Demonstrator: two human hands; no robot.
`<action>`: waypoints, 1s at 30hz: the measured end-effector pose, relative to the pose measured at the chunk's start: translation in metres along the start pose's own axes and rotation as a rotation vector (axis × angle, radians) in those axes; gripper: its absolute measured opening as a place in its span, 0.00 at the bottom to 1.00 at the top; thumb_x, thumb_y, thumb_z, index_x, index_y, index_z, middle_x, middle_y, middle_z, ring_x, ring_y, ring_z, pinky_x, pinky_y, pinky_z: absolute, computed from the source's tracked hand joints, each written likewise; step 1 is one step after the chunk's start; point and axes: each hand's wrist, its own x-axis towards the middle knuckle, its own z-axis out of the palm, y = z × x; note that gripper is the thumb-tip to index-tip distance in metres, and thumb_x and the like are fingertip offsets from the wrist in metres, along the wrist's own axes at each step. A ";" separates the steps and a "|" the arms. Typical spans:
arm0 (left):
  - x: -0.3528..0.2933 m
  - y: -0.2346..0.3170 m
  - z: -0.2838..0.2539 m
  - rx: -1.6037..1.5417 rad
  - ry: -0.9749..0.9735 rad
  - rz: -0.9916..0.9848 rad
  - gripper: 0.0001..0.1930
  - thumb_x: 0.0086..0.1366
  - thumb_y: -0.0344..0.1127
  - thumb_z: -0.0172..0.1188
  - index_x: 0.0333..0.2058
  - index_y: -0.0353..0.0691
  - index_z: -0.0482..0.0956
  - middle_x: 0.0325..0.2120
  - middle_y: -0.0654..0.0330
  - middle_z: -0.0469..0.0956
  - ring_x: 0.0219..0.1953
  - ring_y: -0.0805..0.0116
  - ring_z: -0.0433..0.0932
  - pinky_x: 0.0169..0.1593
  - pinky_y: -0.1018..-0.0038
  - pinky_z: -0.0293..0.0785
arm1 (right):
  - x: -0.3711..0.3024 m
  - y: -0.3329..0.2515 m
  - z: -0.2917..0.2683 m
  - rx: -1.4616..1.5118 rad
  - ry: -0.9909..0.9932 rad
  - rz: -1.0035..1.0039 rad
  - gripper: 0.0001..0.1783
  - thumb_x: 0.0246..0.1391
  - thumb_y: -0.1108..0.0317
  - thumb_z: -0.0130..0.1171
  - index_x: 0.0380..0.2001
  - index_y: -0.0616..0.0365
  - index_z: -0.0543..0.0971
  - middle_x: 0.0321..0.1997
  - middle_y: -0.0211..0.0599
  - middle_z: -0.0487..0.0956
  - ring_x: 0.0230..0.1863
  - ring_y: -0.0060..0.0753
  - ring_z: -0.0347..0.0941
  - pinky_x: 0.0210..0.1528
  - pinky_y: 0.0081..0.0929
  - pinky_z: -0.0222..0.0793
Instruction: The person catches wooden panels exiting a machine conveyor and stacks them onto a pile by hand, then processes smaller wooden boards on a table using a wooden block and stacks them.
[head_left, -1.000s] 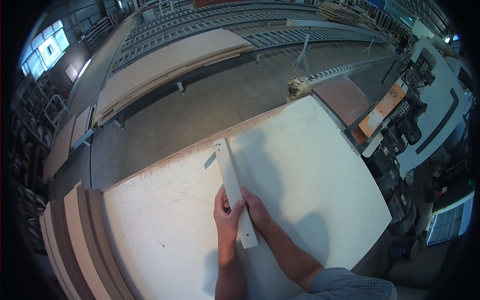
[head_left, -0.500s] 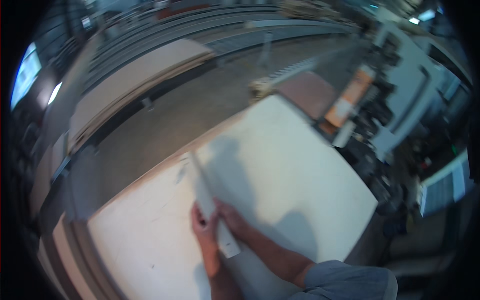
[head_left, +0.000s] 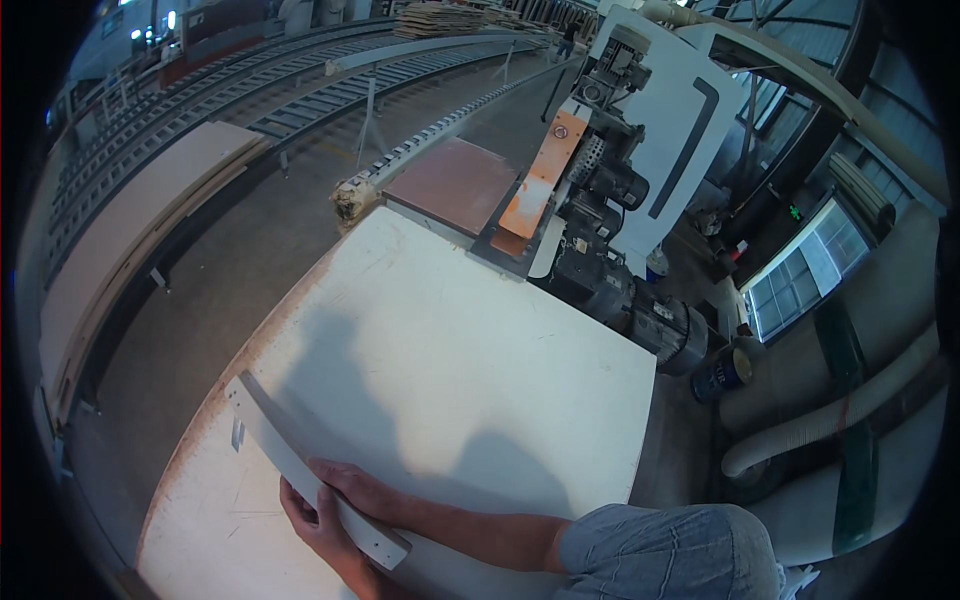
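A narrow pale board strip with small holes at both ends lies slantwise in my two hands, just above or against the white tabletop; I cannot tell whether it touches. My left hand is closed round its left edge, thumb over the upper face. From the right, my right hand grips the opposite edge, its fingertips partly hidden by the strip. A small grey mark or piece shows on the tabletop beside the strip's far end.
Beyond the table stands a machine with an orange guard and black motors. Stacked panels lie on a roller conveyor at left. Thick ducts and a dark tin are at right. A person stands far back.
My view has swung to the right, so the machine and table sit further left in it. Both hands still hold the strip, now tilted more toward the left.
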 end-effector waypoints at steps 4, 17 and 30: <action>-0.001 0.003 0.003 -0.012 -0.008 -0.003 0.29 0.60 0.24 0.53 0.62 0.31 0.60 0.48 0.53 0.73 0.48 0.66 0.73 0.53 0.73 0.68 | -0.003 -0.005 -0.001 0.041 -0.029 0.010 0.25 0.69 0.49 0.36 0.45 0.60 0.73 0.41 0.32 0.74 0.43 0.22 0.69 0.51 0.23 0.66; 0.000 -0.003 0.001 -0.013 -0.027 0.015 0.30 0.60 0.24 0.53 0.62 0.29 0.59 0.52 0.49 0.71 0.54 0.61 0.71 0.58 0.70 0.64 | 0.003 0.013 -0.008 0.014 -0.007 -0.038 0.26 0.69 0.48 0.37 0.46 0.60 0.73 0.42 0.32 0.74 0.45 0.23 0.69 0.52 0.23 0.65; 0.002 -0.005 -0.005 0.019 -0.032 0.013 0.30 0.60 0.24 0.53 0.62 0.29 0.59 0.51 0.49 0.72 0.53 0.62 0.71 0.58 0.70 0.65 | 0.003 0.009 -0.006 0.010 -0.038 0.010 0.25 0.69 0.48 0.37 0.47 0.60 0.72 0.42 0.33 0.74 0.45 0.23 0.69 0.52 0.24 0.66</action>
